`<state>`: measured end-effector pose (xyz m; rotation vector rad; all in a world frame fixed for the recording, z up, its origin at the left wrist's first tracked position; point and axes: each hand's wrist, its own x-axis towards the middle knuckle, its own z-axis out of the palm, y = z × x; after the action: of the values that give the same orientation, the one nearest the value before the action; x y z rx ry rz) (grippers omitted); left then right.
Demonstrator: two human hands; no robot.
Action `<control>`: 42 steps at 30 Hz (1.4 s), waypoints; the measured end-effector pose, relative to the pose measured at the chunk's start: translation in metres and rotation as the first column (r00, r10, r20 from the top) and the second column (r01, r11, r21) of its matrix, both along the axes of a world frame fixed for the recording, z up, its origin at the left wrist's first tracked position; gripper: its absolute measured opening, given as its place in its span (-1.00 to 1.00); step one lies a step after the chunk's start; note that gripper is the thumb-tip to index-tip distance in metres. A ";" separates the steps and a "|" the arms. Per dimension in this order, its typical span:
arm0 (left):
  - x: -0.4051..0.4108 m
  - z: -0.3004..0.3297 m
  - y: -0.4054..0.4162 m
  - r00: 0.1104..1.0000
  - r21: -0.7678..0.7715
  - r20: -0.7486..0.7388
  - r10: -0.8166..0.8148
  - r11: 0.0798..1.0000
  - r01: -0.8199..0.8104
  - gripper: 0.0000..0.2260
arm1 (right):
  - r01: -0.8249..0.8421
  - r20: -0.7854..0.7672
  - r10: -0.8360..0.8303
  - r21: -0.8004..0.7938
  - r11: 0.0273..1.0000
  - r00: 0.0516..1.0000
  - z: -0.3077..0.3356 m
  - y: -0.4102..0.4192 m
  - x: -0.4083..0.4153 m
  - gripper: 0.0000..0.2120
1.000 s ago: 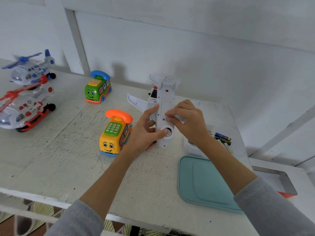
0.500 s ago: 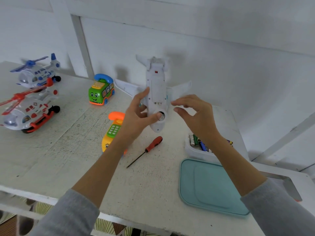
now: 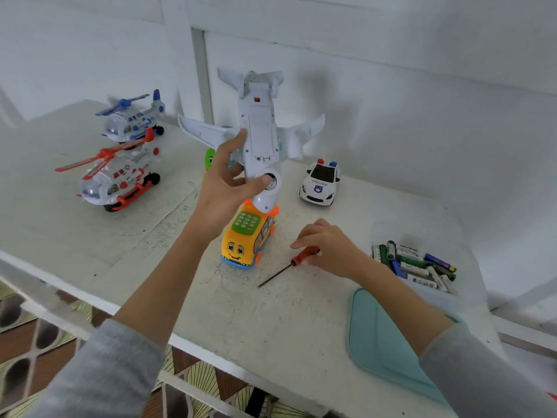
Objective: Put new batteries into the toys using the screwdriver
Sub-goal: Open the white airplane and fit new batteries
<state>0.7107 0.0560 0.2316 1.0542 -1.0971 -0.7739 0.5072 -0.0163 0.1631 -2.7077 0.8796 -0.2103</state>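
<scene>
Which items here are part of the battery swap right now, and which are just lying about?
In use:
- left hand holding the white toy plane belly-up
- right hand on the red-handled screwdriver lying on the table
- tub of batteries

Lying about:
- yellow phone bus
- police car
- red helicopter
- blue helicopter
- teal lid

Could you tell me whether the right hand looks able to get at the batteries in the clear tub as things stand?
Probably yes: the right hand rests at the screwdriver, with bare table between it and the uncovered batteries.
</scene>
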 end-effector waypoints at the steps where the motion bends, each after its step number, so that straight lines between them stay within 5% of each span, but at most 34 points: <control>1: 0.001 -0.001 0.001 1.000 0.002 -0.002 0.001 1.000 -0.001 -0.38 | 0.000 -0.018 0.000 -0.003 1.000 1.000 -0.002 -0.001 0.002 -0.67; 15: -0.044 -0.010 -0.018 0.993 0.003 -0.069 -0.098 0.995 0.099 -0.38 | 0.107 0.277 -0.102 -0.005 0.994 0.956 0.031 0.011 -0.043 -0.81; 27: -0.104 -0.072 -0.021 0.965 0.162 -0.135 -0.224 0.956 0.244 -0.35 | 0.313 0.532 -0.388 0.229 0.922 0.752 0.056 0.046 -0.101 -0.83; 34: -0.112 -0.098 -0.013 0.982 0.172 -0.059 -0.179 0.967 0.187 -0.29 | 0.450 0.508 -0.381 -0.015 0.893 0.773 0.049 0.046 -0.111 -0.87; 42: -0.112 -0.104 -0.014 0.989 0.169 0.039 -0.144 0.976 0.135 -0.29 | 0.438 0.481 -0.355 -0.069 0.896 0.802 0.046 0.043 -0.107 -0.89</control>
<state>0.5987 0.0423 0.1272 1.1510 -1.1753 -0.9683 0.4005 0.0269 0.2092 -2.4088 1.3099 -1.0183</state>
